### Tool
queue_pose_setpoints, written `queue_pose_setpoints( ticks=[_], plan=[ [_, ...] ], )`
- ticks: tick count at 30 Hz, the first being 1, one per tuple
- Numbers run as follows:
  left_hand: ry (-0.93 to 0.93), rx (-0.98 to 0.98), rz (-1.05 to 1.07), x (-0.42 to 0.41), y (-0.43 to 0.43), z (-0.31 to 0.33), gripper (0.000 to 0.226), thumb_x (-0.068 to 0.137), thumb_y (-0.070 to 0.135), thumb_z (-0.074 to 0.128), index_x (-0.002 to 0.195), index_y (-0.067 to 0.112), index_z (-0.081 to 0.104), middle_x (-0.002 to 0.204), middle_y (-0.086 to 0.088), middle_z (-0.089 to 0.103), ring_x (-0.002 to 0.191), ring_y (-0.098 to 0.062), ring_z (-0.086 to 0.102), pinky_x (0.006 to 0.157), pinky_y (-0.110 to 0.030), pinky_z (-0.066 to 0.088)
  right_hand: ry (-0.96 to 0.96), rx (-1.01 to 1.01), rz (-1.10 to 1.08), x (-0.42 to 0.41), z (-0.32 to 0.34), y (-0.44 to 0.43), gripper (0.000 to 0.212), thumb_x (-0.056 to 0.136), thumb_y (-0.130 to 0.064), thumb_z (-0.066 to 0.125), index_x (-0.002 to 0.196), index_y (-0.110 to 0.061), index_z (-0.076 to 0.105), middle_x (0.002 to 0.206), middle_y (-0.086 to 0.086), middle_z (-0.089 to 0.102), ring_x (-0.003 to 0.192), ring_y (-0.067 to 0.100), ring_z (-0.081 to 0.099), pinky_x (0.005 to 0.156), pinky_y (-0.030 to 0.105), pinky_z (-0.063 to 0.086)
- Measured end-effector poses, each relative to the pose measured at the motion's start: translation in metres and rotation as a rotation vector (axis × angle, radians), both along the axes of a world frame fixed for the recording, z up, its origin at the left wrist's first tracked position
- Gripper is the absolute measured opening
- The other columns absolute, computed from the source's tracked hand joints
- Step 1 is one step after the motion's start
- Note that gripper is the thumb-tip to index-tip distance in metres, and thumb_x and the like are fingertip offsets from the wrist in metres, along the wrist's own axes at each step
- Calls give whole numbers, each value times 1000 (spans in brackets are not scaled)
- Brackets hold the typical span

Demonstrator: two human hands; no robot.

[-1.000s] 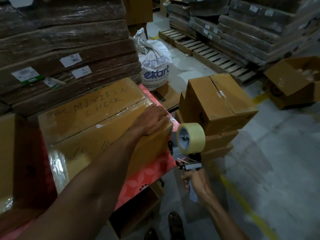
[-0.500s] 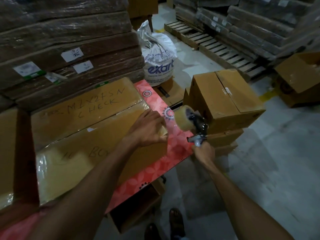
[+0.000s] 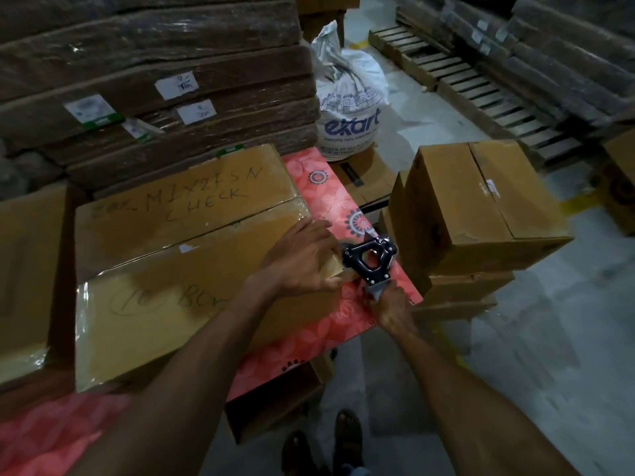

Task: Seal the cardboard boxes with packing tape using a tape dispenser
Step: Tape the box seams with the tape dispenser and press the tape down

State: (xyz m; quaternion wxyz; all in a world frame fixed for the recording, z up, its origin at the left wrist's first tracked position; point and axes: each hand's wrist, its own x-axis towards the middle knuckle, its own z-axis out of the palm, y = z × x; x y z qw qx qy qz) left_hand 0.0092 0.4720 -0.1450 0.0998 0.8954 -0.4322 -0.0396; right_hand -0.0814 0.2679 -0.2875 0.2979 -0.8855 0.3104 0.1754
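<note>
A large cardboard box (image 3: 178, 255) with handwritten marks and shiny tape on its top lies on a red patterned table (image 3: 347, 321). My left hand (image 3: 302, 259) rests on the box's near right corner, fingers spread over the top edge. My right hand (image 3: 391, 309) grips the grey handle of a black tape dispenser (image 3: 369, 261). The dispenser is pressed against the box's right end, right beside my left hand. Its tape roll is mostly hidden behind the black frame.
A stack of closed cardboard boxes (image 3: 481, 214) stands right of the table. A white printed sack (image 3: 348, 108) sits behind it. Wrapped flat cardboard bundles (image 3: 154, 80) rise at the back left, wooden pallets (image 3: 481, 84) at the back right. Another box (image 3: 24, 276) lies far left.
My right hand has lifted the dispenser from below the table edge up to the box's right end and turned it over. My left hand has slid slightly along the corner.
</note>
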Motion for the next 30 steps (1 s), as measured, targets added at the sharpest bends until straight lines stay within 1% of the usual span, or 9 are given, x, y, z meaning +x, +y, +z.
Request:
queue_pose_setpoints(
  ticks=[3,4,8,11,13,20,24,27,30],
  plan=[
    [-7,18,-10,-1,2,-1,66,82,76,52,130,31,54,149,4,45,151,-11,15,123,-32,-2,44,-120,74,8,-13,-9,103,69,-90,47,133,-10,52,126,17,58,115,39,56,96,48,47],
    [28,7,0,-2,2,2,72,82,78,51,136,30,50,154,5,38,151,-10,12,123,-31,-1,20,-190,81,7,6,-6,99,70,-88,48,131,-10,54,127,18,57,116,39,53,98,47,44],
    [204,-226,176,12,8,16,70,92,72,44,146,28,39,159,2,31,149,-16,22,123,-45,19,-295,-427,162,18,106,21,47,87,-35,65,125,-8,57,124,18,55,115,37,49,95,45,37],
    [90,-300,288,52,34,12,68,96,60,34,143,13,43,146,-9,44,136,-27,41,111,-53,34,-639,-122,205,54,148,50,30,91,-17,56,119,-8,64,118,16,61,113,32,53,94,42,43],
    [76,-226,380,84,52,14,76,96,58,25,149,6,37,154,-16,38,144,-32,32,116,-55,27,-727,-18,345,84,164,76,30,91,-17,53,116,-7,67,113,15,66,108,33,57,92,41,46],
    [150,-7,356,194,67,36,71,99,46,23,153,2,31,158,-21,34,146,-36,32,117,-46,26,-593,-139,715,200,161,122,34,83,-14,51,110,4,60,107,24,62,97,40,59,87,45,46],
    [180,-47,261,229,62,32,50,107,30,30,143,1,48,146,-24,50,133,-36,48,105,-31,32,-520,-98,711,236,157,127,70,87,-32,29,141,11,41,142,30,47,131,40,45,112,41,32],
    [175,-85,263,244,59,22,50,105,32,27,133,5,58,135,-21,59,122,-36,56,102,-38,41,-432,-134,780,244,159,133,64,106,-27,30,156,6,5,164,27,7,154,34,7,123,32,3],
    [111,30,319,249,52,17,41,107,23,27,127,2,56,134,-23,57,119,-39,55,100,-45,41,-463,-77,677,245,152,137,64,108,-33,27,158,0,1,167,18,4,155,27,3,124,32,4]
  ],
)
